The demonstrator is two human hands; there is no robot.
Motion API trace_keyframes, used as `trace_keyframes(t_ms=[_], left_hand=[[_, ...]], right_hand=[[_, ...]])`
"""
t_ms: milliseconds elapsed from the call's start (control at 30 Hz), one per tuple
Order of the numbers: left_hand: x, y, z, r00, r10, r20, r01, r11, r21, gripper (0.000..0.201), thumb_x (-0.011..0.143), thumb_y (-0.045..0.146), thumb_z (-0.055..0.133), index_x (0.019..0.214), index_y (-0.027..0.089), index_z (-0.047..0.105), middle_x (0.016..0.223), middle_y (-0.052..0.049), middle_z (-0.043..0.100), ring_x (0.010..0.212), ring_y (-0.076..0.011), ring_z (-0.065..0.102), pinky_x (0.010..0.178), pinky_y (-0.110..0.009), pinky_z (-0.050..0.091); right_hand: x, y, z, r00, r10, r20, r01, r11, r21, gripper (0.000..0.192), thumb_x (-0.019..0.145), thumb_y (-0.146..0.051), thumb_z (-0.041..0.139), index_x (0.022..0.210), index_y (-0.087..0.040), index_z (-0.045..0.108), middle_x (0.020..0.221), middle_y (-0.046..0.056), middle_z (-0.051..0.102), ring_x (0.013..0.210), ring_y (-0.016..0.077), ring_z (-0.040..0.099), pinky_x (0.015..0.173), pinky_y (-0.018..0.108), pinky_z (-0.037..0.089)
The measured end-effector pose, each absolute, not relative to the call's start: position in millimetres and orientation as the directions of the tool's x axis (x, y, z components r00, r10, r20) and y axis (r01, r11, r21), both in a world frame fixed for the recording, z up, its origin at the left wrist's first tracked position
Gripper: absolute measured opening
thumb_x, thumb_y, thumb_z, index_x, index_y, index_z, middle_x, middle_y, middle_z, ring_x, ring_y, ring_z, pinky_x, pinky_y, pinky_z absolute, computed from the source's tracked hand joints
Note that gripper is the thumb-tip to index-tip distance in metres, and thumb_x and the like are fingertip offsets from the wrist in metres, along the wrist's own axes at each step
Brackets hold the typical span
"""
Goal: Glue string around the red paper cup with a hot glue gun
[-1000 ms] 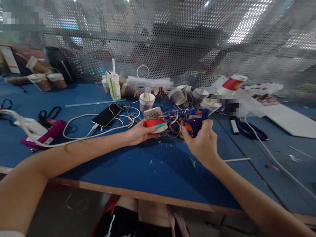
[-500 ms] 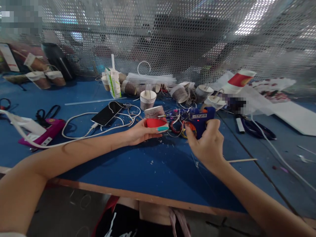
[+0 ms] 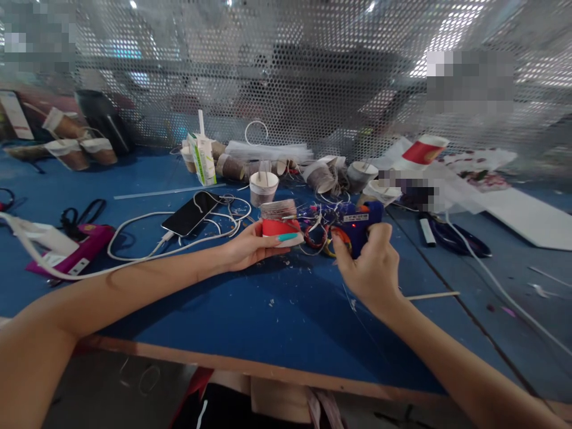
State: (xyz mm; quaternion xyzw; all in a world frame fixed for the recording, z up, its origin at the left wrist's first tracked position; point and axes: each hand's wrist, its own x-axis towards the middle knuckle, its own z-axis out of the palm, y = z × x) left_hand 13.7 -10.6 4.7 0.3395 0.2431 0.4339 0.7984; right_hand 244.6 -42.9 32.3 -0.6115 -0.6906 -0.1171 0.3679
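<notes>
My left hand [image 3: 252, 245] is closed around a red paper cup [image 3: 279, 227], tilted on its side-down rim, with grey-brown cord wound about its upper part. In my right hand [image 3: 370, 262] is a blue glue gun [image 3: 360, 223] with a small red light lit. Its nozzle points left and meets or nearly meets the cord on the cup; I cannot tell which. Loose strings and a pair of scissors [image 3: 316, 236] lie between and behind the two hands. Just behind the red cup stands a white cup [image 3: 263, 187] partly wrapped in cord.
A black phone [image 3: 190, 213] with a white cable lies left, near a purple power strip [image 3: 71, 250]. Cord-wrapped cups [image 3: 319, 177], a drink carton [image 3: 203, 158] and a dark bottle [image 3: 105, 122] line the back, before a perforated metal screen [image 3: 286, 77]. A thin stick [image 3: 433, 295] lies right.
The whole view has shifted slightly, with the table scene sitting a little lower and further left. Both hands keep their holds, and the glue gun stays close to the cup.
</notes>
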Motion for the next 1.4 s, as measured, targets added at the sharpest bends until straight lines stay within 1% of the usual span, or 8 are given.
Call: trace_keyframes(t_ms=[300,433,567,667,800,933,1100,1400], left_hand=[[12,-9,3,0.535,0.844,-0.035,-0.558,0.384,0.736,0.046,0.072,0.003,0.078,0.115,0.015,0.065,0.114,-0.010,0.073,0.106,-0.0238,0.071,0.103,-0.041,0.050],[13,-9,5,0.538,0.842,-0.044,-0.560,0.397,0.727,0.043,0.071,0.004,0.078,0.111,0.014,0.066,0.108,-0.010,0.075,0.101,-0.0231,0.073,0.103,-0.041,0.049],[15,-11,9,0.517,0.853,-0.078,-0.562,0.406,0.720,0.040,0.069,0.000,0.077,0.106,0.013,0.067,0.102,-0.007,0.076,0.095,-0.0189,0.073,0.104,-0.037,0.049],[16,-12,10,0.507,0.858,-0.077,-0.562,0.397,0.725,0.045,0.068,-0.001,0.077,0.108,0.015,0.065,0.101,-0.006,0.076,0.095,-0.0172,0.073,0.106,-0.036,0.048],[15,-11,9,0.502,0.859,-0.104,-0.551,0.411,0.726,0.050,0.067,-0.002,0.077,0.112,0.015,0.064,0.100,-0.006,0.075,0.095,-0.0188,0.073,0.106,-0.037,0.048],[14,-11,11,0.492,0.863,-0.113,-0.549,0.409,0.729,0.046,0.068,-0.002,0.076,0.110,0.015,0.065,0.104,-0.008,0.075,0.097,-0.0203,0.073,0.108,-0.040,0.047],[15,-13,15,0.491,0.864,-0.114,-0.573,0.419,0.705,0.043,0.067,-0.004,0.075,0.105,0.014,0.068,0.101,-0.006,0.076,0.093,-0.0183,0.073,0.107,-0.038,0.048],[13,-12,11,0.508,0.856,-0.100,-0.578,0.424,0.697,0.040,0.067,-0.002,0.075,0.103,0.013,0.069,0.099,-0.007,0.078,0.094,-0.0198,0.074,0.108,-0.039,0.047]], right_hand=[[244,-44,34,0.053,0.776,0.629,0.926,0.198,-0.322,0.032,0.083,-0.051,0.054,0.089,-0.026,0.035,0.069,0.003,0.054,0.060,0.0253,0.059,0.054,0.038,0.046],[242,-45,36,0.074,0.781,0.620,0.926,0.177,-0.333,0.032,0.083,-0.050,0.053,0.089,-0.026,0.034,0.072,0.005,0.056,0.063,0.0266,0.061,0.056,0.039,0.047],[244,-45,35,0.075,0.788,0.611,0.928,0.168,-0.331,0.033,0.083,-0.052,0.054,0.090,-0.026,0.035,0.074,0.006,0.056,0.068,0.0290,0.063,0.059,0.040,0.048],[246,-44,34,0.066,0.789,0.611,0.927,0.178,-0.329,0.033,0.084,-0.053,0.053,0.091,-0.025,0.037,0.073,0.005,0.056,0.068,0.0292,0.062,0.058,0.040,0.047],[246,-43,32,0.065,0.771,0.633,0.930,0.182,-0.318,0.033,0.084,-0.054,0.052,0.092,-0.025,0.038,0.076,0.006,0.056,0.068,0.0285,0.062,0.058,0.040,0.047],[244,-44,35,0.091,0.780,0.620,0.926,0.163,-0.341,0.033,0.082,-0.053,0.053,0.090,-0.026,0.036,0.077,0.007,0.057,0.069,0.0291,0.062,0.060,0.041,0.048],[242,-45,39,0.122,0.796,0.592,0.917,0.138,-0.375,0.034,0.080,-0.051,0.054,0.088,-0.026,0.033,0.076,0.007,0.057,0.068,0.0297,0.063,0.059,0.042,0.048],[242,-46,39,0.103,0.786,0.609,0.919,0.159,-0.361,0.033,0.082,-0.049,0.052,0.087,-0.027,0.028,0.073,0.006,0.055,0.067,0.0286,0.062,0.058,0.040,0.048]])
